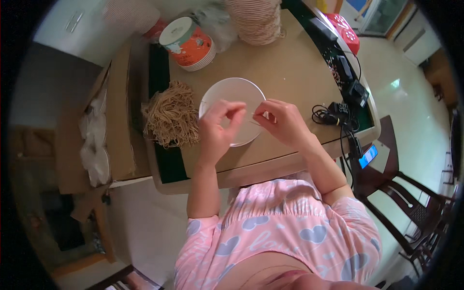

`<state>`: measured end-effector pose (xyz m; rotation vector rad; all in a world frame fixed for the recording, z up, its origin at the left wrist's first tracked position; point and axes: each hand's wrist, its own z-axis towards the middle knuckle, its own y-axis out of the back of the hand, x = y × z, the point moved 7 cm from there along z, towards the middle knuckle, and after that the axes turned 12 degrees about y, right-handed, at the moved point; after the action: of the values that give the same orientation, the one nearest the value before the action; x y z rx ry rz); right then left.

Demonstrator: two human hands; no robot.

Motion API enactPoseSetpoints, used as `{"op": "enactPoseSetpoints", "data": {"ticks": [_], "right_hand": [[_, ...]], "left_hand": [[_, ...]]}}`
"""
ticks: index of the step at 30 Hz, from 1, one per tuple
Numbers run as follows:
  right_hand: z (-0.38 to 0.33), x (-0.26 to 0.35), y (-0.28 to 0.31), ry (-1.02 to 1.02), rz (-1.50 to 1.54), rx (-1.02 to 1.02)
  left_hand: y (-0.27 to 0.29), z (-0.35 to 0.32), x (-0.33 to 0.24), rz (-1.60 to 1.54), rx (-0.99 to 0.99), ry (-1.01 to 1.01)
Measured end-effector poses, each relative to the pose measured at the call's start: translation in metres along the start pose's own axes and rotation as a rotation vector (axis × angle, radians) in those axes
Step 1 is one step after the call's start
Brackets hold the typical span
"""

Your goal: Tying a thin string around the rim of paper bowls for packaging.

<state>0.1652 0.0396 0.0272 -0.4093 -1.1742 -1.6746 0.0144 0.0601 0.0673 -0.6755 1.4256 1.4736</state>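
Observation:
A round white tub [231,87] stands near the front of the table, and both my hands are over it. My left hand [217,128] is slightly blurred; its thumb and forefinger curl together in a pinch, and what they hold is too small to make out. Close by on the right, my right hand [285,121] pinches a thin, pale strand of twine whose end shows near the fingertips. A loose heap of tan twine [171,116] lies left of the tub, beside my left hand.
Behind are stacked orange-printed paper tubs [191,48], a clear plastic bag [215,26] and a tall pale stack [253,19]. Black cables and adapters [333,116] lie at the right edge. An open cardboard box [121,116] stands left; a phone [368,157] rests on a chair [386,183].

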Motion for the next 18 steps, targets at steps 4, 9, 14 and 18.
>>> {"op": "enactPoseSetpoints", "data": {"ticks": [4,9,14,18], "right_hand": [[0.003,-0.005,0.000,-0.081,-0.051,0.068],[-0.001,-0.007,-0.006,-0.173,-0.010,0.115],[-0.002,-0.013,-0.009,-0.267,0.013,0.070],[-0.001,-0.011,-0.010,-0.249,0.022,0.015]], "left_hand": [[0.047,0.017,0.028,-0.207,-0.167,0.023],[0.065,0.011,0.028,0.409,-0.379,0.075],[0.011,-0.031,-0.013,0.397,-0.124,-0.063],[-0.029,-0.032,0.001,0.389,0.004,-0.140]]}}
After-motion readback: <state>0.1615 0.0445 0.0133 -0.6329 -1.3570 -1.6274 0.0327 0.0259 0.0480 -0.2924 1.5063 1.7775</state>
